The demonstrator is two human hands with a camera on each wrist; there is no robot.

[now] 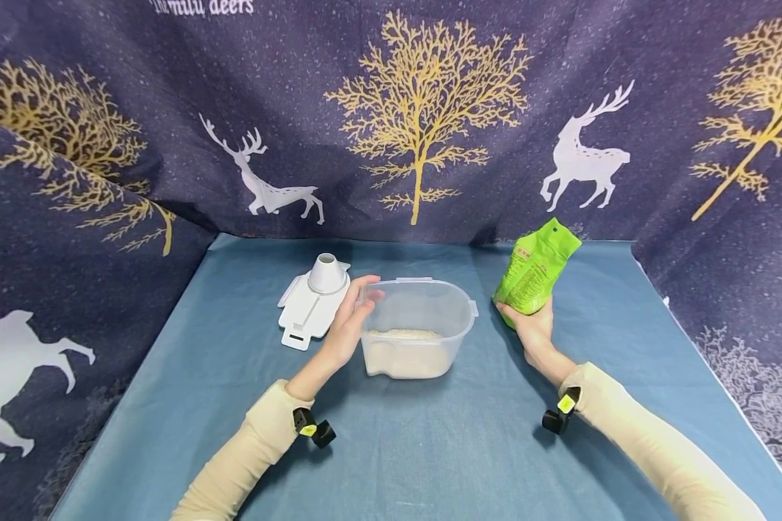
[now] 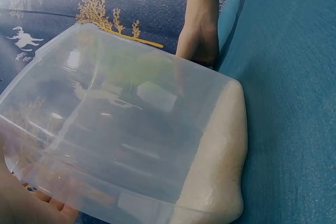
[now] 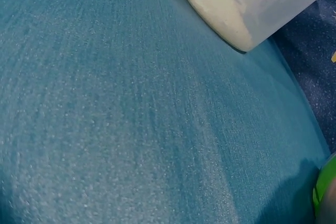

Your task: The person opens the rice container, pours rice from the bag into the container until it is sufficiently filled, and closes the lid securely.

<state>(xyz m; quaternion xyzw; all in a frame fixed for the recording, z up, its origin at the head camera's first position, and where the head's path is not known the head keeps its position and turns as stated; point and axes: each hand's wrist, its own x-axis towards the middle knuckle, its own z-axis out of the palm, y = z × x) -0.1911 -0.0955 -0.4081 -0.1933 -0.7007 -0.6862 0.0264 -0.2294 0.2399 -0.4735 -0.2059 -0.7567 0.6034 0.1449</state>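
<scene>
A clear plastic container [image 1: 420, 304] with white grains [image 1: 407, 358] in its bottom stands upright on the blue cloth. My left hand [image 1: 347, 329] grips it at the left end of its rim; some of those fingers show through the clear wall in the left wrist view. To the right, my right hand [image 1: 533, 325] holds a green printed bag [image 1: 536, 266] by its lower part, the bag tilted with its top towards the right. Only a sliver of the green bag [image 3: 326, 182] appears at the corner of the right wrist view.
Left of the container lies a white lid [image 1: 306, 307] with a cone-shaped spout [image 1: 326, 275] standing on it. Blue cloth [image 1: 423, 449] covers the table. Behind it hangs a dark curtain [image 1: 287, 87] printed with deer and trees.
</scene>
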